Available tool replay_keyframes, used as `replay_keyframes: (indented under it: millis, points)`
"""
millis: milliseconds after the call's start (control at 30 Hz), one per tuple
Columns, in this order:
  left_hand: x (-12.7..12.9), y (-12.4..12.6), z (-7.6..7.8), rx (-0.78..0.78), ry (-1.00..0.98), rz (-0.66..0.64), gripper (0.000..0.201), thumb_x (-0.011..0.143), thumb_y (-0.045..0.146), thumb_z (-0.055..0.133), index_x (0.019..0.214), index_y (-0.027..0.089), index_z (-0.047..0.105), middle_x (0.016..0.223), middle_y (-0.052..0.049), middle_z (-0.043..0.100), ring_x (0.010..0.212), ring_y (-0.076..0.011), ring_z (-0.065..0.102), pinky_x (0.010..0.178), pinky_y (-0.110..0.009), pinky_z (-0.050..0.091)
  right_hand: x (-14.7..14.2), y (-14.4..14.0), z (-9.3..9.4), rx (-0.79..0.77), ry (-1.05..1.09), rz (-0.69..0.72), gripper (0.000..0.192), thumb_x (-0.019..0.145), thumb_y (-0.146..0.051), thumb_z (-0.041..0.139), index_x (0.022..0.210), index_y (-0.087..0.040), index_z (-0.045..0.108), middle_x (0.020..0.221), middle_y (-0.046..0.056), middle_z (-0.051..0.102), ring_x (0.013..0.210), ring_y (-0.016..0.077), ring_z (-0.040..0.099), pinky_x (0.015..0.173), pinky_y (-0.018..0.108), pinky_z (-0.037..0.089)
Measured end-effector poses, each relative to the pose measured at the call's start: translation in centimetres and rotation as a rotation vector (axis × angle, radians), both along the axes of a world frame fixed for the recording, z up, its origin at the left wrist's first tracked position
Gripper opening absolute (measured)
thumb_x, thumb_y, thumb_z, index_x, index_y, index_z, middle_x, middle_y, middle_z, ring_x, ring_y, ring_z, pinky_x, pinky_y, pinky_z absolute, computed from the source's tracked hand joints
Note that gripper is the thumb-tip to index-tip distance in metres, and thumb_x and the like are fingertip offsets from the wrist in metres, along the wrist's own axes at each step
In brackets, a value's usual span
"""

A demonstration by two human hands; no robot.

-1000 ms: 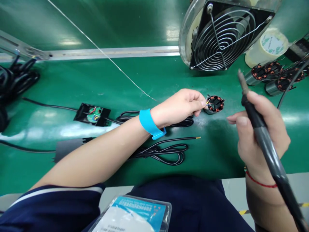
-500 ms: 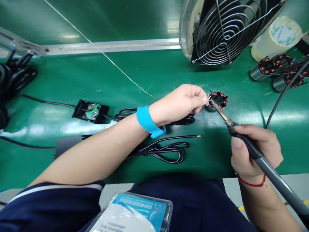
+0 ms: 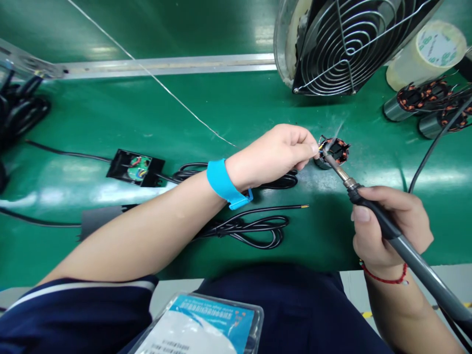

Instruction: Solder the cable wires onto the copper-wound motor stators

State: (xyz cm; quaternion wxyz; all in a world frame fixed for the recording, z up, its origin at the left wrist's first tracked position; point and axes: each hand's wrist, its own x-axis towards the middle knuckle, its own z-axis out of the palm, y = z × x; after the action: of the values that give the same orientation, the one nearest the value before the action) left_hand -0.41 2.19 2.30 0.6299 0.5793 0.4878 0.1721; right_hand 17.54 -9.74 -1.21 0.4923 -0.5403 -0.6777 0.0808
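Observation:
My right hand (image 3: 394, 226) is wrapped around the handle of a soldering iron (image 3: 383, 216). The iron's tip reaches the left side of a motor stator (image 3: 338, 151) with copper windings, which stands on the green bench. My left hand (image 3: 283, 150), with a blue strap at the wrist, is closed in a pinch at the stator's left edge. A thin wire (image 3: 320, 147), partly yellow, shows between its fingertips and the iron tip. The far end of that wire is hidden by the fingers. A wisp of smoke rises above the stator.
A fan with a wire guard (image 3: 346, 54) stands behind the stator. More stators (image 3: 400, 103) and a tape roll (image 3: 427, 56) are at the back right. Coiled black cable (image 3: 254, 228) lies under my left forearm. A black housing with a green circuit board (image 3: 138, 168) is on the left.
Smoke now rises from the stator where the iron tip is. Both hands keep nearly the same place and grip; the view has shifted slightly.

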Motion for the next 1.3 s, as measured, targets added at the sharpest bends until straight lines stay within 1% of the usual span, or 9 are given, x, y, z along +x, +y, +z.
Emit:
replay_keyframes:
  millis: [167,333,433,567,700,833,1033,1167,1300]
  points:
    - [0.0,0.0,0.0,0.012,-0.002,0.006,0.024,0.089,0.009,0.055,0.065,0.013,0.054,0.054,0.004,0.048,0.048,-0.0029,0.035,0.052,-0.021,0.028,0.0,0.3,-0.4,0.049,0.067,0.012,0.026,0.086,-0.030,0.068,0.111,-0.026,0.070,0.081,0.001,0.072,0.057,0.0165,0.064,0.050,0.032,0.053]
    - [-0.1,0.0,-0.1,0.025,0.008,0.002,0.023,0.089,0.012,0.057,0.066,0.014,0.055,0.055,0.004,0.048,0.048,-0.0030,0.035,0.052,-0.020,0.028,-0.1,0.7,-0.6,0.076,0.133,0.005,0.038,0.081,-0.025,0.069,0.119,-0.031,0.070,0.078,-0.001,0.069,0.051,0.0163,0.058,0.044,0.034,0.046]
    - [-0.1,0.0,-0.2,0.024,0.004,0.011,0.022,0.088,0.013,0.058,0.066,0.014,0.055,0.055,0.004,0.049,0.048,-0.0033,0.035,0.052,-0.021,0.028,-0.3,0.9,-0.6,0.039,0.083,0.007,0.048,0.080,-0.022,0.070,0.126,-0.036,0.066,0.088,0.000,0.072,0.058,0.0183,0.062,0.052,0.038,0.054]
    - [0.0,0.1,-0.2,0.028,-0.017,0.016,0.022,0.088,0.011,0.056,0.066,0.014,0.055,0.055,0.004,0.049,0.048,-0.0037,0.036,0.051,-0.020,0.029,0.1,1.7,1.0,-0.147,0.080,0.037,0.055,0.090,-0.022,0.064,0.139,-0.043,0.053,0.118,-0.001,0.070,0.085,0.0200,0.075,0.072,0.038,0.062]
    - [0.0,0.1,-0.3,0.019,-0.027,0.007,0.020,0.088,0.009,0.055,0.069,0.013,0.056,0.054,0.004,0.049,0.048,-0.0039,0.037,0.051,-0.020,0.029,1.4,4.1,3.1,-0.287,-0.161,0.158,0.044,0.094,-0.024,0.058,0.135,-0.037,0.053,0.102,-0.001,0.072,0.094,0.0200,0.071,0.085,0.038,0.059]
    - [0.0,0.1,-0.2,0.007,-0.032,0.012,0.020,0.088,0.007,0.055,0.070,0.013,0.056,0.054,0.005,0.050,0.048,-0.0037,0.039,0.052,-0.019,0.031,1.9,6.7,2.9,-0.323,-0.309,0.241,0.055,0.080,-0.027,0.068,0.131,-0.028,0.050,0.099,0.004,0.068,0.095,0.0306,0.064,0.087,0.055,0.052]
    - [0.1,0.2,0.0,-0.021,-0.064,0.008,0.022,0.090,0.005,0.053,0.070,0.013,0.056,0.052,0.006,0.049,0.047,-0.0027,0.039,0.052,-0.017,0.033,1.0,7.5,0.6,-0.245,-0.323,0.204,0.048,0.079,-0.015,0.060,0.124,-0.030,0.052,0.087,0.002,0.068,0.094,0.0303,0.059,0.089,0.053,0.046]
    - [0.0,0.3,0.0,-0.036,-0.105,-0.005,0.023,0.090,0.003,0.051,0.070,0.013,0.056,0.051,0.006,0.049,0.046,-0.0027,0.040,0.050,-0.017,0.032,0.4,7.4,0.6,-0.186,-0.328,0.182,0.044,0.080,-0.014,0.058,0.121,-0.029,0.052,0.085,0.001,0.068,0.093,0.0279,0.061,0.091,0.051,0.044]
    - [-0.1,0.4,-0.1,-0.037,-0.097,-0.018,0.023,0.091,0.005,0.052,0.069,0.013,0.055,0.052,0.006,0.050,0.047,-0.0033,0.040,0.048,-0.018,0.030,-0.3,7.2,1.0,-0.121,-0.355,0.204,0.044,0.081,-0.012,0.056,0.121,-0.029,0.052,0.094,0.002,0.068,0.092,0.0247,0.064,0.089,0.046,0.048]
